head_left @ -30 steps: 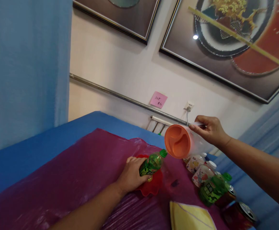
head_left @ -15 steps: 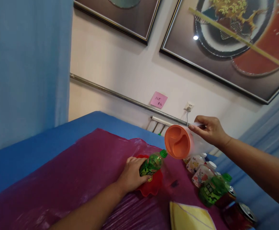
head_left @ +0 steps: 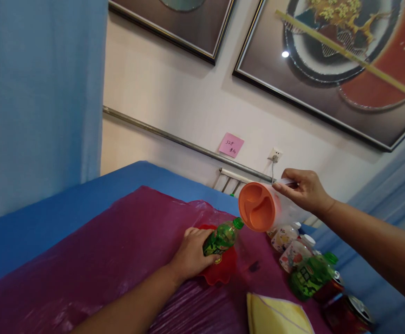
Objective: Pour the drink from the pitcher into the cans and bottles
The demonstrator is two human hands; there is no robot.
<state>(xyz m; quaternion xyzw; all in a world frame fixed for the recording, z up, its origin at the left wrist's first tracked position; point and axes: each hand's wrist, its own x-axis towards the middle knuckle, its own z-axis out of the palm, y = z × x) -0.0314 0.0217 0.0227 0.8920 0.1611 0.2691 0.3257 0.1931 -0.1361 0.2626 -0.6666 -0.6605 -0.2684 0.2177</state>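
Our left hand [head_left: 193,250] has the green bottle [head_left: 221,239], thumb on the near side, fingers curled round the far side; fingertips hidden. Bottle is cap up, at the red scalloped dish [head_left: 227,271]. We can't tell if its base touches the dish. Dish sits on the purple plastic sheet [head_left: 146,227], over the blue cover [head_left: 157,178].

Our right hand [head_left: 307,190] grips the white handle of the pale jug [head_left: 288,208], thumb and fingers closed on it. Jug is up in the air, tipped on its side, orange end [head_left: 257,206] facing left and towards us, 2 hollows in it. Green bottle's cap is just below that end in view; we can't tell the gap.

Right side: white-capped bottles [head_left: 296,255], a 2nd green-capped bottle [head_left: 312,278], 2 cans [head_left: 349,313] in a row. Yellow pad [head_left: 277,315] lies nearer us, left of the cans.
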